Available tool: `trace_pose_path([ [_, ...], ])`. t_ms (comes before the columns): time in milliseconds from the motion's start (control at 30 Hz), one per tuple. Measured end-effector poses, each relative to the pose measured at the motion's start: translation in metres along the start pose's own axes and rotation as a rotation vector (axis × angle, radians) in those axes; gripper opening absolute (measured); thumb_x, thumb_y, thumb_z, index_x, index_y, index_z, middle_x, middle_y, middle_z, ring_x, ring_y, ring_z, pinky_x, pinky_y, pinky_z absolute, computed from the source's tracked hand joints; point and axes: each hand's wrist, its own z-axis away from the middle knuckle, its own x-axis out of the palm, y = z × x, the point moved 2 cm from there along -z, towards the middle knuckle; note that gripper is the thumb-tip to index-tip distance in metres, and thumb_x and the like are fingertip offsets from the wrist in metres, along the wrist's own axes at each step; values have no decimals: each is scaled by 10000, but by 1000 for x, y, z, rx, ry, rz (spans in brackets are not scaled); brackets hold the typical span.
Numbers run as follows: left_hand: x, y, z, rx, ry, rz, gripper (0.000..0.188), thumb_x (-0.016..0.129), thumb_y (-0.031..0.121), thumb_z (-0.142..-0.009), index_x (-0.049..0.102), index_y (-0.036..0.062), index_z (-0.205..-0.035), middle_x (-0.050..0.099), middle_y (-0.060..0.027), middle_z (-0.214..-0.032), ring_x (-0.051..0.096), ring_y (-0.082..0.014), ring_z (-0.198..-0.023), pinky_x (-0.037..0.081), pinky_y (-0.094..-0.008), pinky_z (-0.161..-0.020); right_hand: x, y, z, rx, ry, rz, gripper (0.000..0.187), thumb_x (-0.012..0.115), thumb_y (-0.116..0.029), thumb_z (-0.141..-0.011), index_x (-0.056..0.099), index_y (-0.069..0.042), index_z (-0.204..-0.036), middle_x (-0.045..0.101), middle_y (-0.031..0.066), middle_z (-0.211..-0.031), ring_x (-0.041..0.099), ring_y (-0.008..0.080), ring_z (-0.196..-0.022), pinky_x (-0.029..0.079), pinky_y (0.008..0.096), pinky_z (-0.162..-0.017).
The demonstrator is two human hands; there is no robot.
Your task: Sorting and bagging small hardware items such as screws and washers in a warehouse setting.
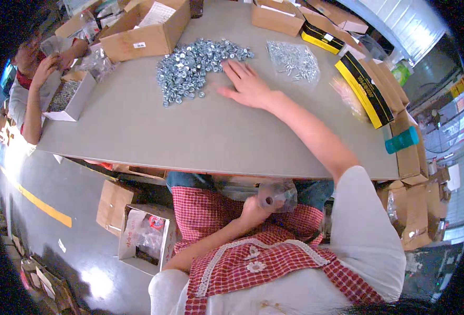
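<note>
My right hand [249,88] reaches over the table, fingers spread and slightly blurred. Its fingertips are at the right edge of a pile of small, round silver metal pieces [187,65] that look like nuts. Nothing shows gripped in that hand. Down in my lap, below the table's front edge, my left hand [256,211] is closed on a clear plastic bag [280,194] with a small dark round spot near its middle. Right of the pile lies a clear bag of small silver screws [294,61].
A cardboard box [143,39] stands behind the pile. Black-and-yellow boxes [365,89] and a teal cylinder [402,140] line the right edge. At left, another person's hands [48,65] are near a white box of small metal pieces [70,101]. An open box [147,236] sits below the table.
</note>
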Motion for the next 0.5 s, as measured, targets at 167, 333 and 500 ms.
trace_pose_path([
  [167,5,-5,0,-61,-1,17,475,801,449,-768,681,67,-1023,693,-149,-1083,698,-310,-918,565,-410,-769,-16,2,73,-156,99,16,814,454,-563,-967,223,-15,-1523,223,256,-1568,207,421,-1457,163,538,-1184],
  [333,6,-9,1,103,40,120,386,792,389,-798,666,59,-953,668,-134,-1195,699,-307,-957,563,-406,-767,-17,39,94,203,185,-835,715,566,-369,-968,264,-27,-1518,282,204,-1570,257,336,-1461,222,423,-1185],
  [500,11,-12,1,104,63,124,366,784,376,-811,661,61,-952,661,-128,-1213,700,-303,-957,565,-398,-765,-14,46,94,162,208,-768,639,586,-251,-953,327,-46,-1499,350,168,-1551,321,292,-1437,259,377,-1169],
])
